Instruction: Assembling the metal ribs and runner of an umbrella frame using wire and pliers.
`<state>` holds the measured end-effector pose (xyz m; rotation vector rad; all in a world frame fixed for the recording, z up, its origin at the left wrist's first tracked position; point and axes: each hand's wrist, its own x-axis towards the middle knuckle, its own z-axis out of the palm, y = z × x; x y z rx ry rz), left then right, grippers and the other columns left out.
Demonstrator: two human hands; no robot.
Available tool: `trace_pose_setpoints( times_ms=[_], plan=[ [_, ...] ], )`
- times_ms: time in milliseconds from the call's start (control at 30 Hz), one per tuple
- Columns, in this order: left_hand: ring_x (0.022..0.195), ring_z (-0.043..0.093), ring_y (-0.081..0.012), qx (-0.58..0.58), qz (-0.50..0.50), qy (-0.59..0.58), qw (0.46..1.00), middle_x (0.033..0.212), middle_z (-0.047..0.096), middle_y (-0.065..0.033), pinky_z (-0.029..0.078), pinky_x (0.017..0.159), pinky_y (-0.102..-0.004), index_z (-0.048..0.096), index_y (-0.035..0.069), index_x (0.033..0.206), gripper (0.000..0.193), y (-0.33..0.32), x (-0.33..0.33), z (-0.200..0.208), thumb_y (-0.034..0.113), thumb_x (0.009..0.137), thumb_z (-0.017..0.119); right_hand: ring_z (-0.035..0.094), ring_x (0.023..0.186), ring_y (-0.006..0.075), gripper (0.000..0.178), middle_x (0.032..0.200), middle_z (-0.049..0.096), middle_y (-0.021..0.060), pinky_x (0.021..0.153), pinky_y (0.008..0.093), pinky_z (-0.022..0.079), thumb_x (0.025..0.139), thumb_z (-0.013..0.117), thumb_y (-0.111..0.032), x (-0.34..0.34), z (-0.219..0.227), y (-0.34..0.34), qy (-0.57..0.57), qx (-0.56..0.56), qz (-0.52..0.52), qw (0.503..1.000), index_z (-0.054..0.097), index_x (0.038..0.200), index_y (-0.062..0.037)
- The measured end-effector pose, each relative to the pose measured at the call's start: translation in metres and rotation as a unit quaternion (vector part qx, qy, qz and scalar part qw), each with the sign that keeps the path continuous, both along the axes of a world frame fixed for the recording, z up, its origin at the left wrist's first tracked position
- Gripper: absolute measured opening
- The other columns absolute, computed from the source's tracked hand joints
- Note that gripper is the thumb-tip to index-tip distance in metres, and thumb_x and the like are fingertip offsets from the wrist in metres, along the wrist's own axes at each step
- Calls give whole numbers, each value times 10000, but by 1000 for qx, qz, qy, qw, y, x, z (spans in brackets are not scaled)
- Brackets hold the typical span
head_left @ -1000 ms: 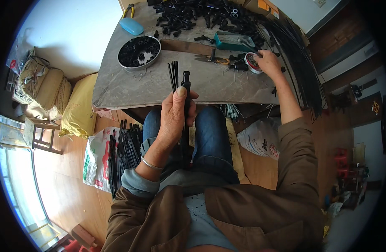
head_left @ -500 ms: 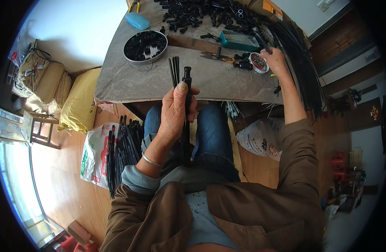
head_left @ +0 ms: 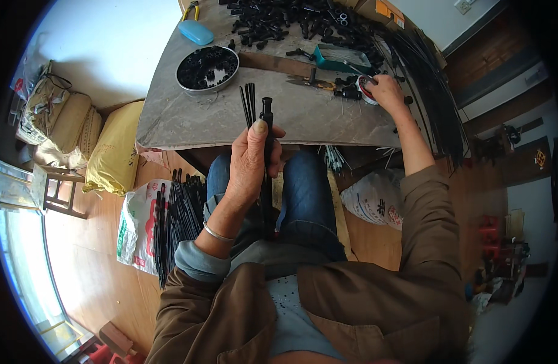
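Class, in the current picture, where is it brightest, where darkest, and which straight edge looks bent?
Head view: washed out at the window, with glare on the wooden floor beside it; head view again: black corners outside the fisheye image, and the window's edge bowing near the left rim.

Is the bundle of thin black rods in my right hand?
No, the left hand grips the thin black rods, while the right hand is by the small round tub.

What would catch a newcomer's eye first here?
Probably the left hand near centre, gripping a black tube and thin black rods. Next, the black parts heaped far across the table. Then, at right, the right hand holding a dark tool by a small bowl.
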<state>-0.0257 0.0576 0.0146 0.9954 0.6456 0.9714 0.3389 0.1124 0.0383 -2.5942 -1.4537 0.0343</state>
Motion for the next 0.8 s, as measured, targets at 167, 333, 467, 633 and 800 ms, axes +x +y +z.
trace_pose_setpoints(
  times_ms=[167,333,467,633,800],
  plan=[
    [442,424,-75,-5,-4,-6,1000,560,457,-3,336,434,-211,559,-2,966,583,2,3,-2,567,951,431,630,976,312,327,1020,676,136,825,432,481,845,620,-336,2,-2,0,-20,-17,0,1000,676,1056,-92],
    [458,417,-89,5,-15,8,1000,611,452,-7,362,442,-229,543,19,985,545,6,2,-5,545,969,399,629,976,311,345,1026,674,133,824,434,476,850,622,-346,19,-10,2,11,8,1,1000,665,1081,-92],
    [458,419,-89,3,-11,14,1000,611,452,-7,365,444,-230,544,20,985,541,5,2,-4,541,972,398,629,973,300,308,1008,675,124,807,435,474,870,611,-353,7,-9,3,23,38,32,998,671,1042,-105],
    [450,428,-73,-7,2,5,1000,571,461,-1,339,433,-211,561,-1,972,590,5,1,-4,573,948,430,643,884,297,309,940,680,134,751,407,476,846,623,-347,0,-1,3,6,21,22,1000,678,1018,-97],
    [451,429,-73,-3,0,1,1000,578,464,0,338,433,-211,562,2,973,583,4,0,-4,569,950,430,630,970,293,281,1013,675,113,815,422,480,884,598,-342,-7,2,6,7,-13,-3,1000,674,1043,-124]
  ],
)
